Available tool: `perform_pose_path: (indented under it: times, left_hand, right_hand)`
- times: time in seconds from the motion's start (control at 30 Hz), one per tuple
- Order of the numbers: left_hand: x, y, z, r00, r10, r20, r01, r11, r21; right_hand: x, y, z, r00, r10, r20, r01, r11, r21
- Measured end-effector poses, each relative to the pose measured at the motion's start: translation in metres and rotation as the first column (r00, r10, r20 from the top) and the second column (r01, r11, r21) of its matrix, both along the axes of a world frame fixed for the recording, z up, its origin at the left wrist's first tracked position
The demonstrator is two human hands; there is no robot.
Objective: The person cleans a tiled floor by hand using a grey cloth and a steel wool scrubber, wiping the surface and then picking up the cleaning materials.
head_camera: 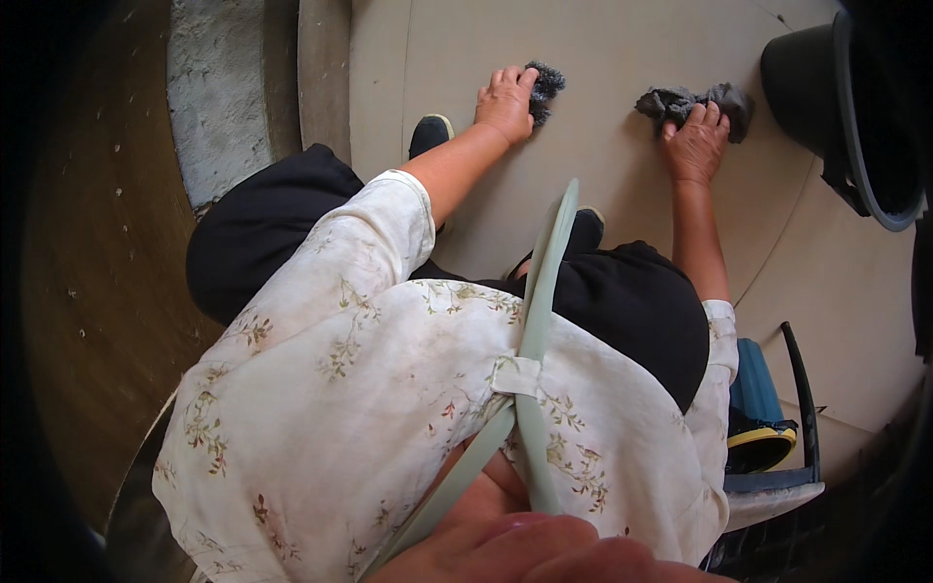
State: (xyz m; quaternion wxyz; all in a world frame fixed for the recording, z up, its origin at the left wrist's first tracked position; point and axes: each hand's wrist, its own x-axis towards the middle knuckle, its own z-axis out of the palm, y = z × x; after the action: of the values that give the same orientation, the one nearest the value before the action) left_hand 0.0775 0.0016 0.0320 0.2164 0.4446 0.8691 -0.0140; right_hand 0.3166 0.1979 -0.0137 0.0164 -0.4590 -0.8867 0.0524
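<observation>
My left hand (505,106) presses down on the pale tiled floor (583,44), its fingers closed over a dark grey scouring pad or rag (545,91) that sticks out to the right. Further right, my right hand (697,146) grips a crumpled grey cloth (670,103) against the same floor; a darker part of the bundle lies beyond its fingertips. Both arms reach forward, apart from each other. Between them and nearer me, my dark shoes stand on the floor, partly hidden by my legs.
A black plastic bucket (802,87) stands tilted in the view at the upper right. Beside my right hip are a blue-green container with a yellow rim (758,386) and a dark curved bar. On the left run a brown wooden surface (124,218) and a rough grey strip (219,95).
</observation>
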Motion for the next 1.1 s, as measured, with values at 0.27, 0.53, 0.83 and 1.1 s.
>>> perform_pose_path:
  times: [0.27,0.53,0.83,1.1]
  left_hand:
    - [-0.058,0.012,-0.02,0.956,0.279,0.094,-0.294,0.885,0.362]
    - [-0.106,0.002,-0.035,0.907,0.418,0.057,-0.404,0.822,0.402]
    - [0.008,0.037,-0.027,0.974,-0.208,0.086,0.181,0.95,0.255]
    - [-0.068,0.065,-0.044,0.982,0.004,-0.191,0.037,0.977,0.209]
  right_hand:
    - [-0.003,-0.001,0.01,1.0,-0.019,0.017,0.019,0.999,-0.045]
    - [-0.001,-0.002,0.004,1.0,-0.027,0.013,0.027,0.999,-0.022]
    - [-0.002,-0.003,-0.002,0.999,-0.037,0.005,0.037,0.999,-0.006]
    - [-0.001,-0.001,-0.003,1.0,0.004,0.017,-0.003,1.0,-0.03]
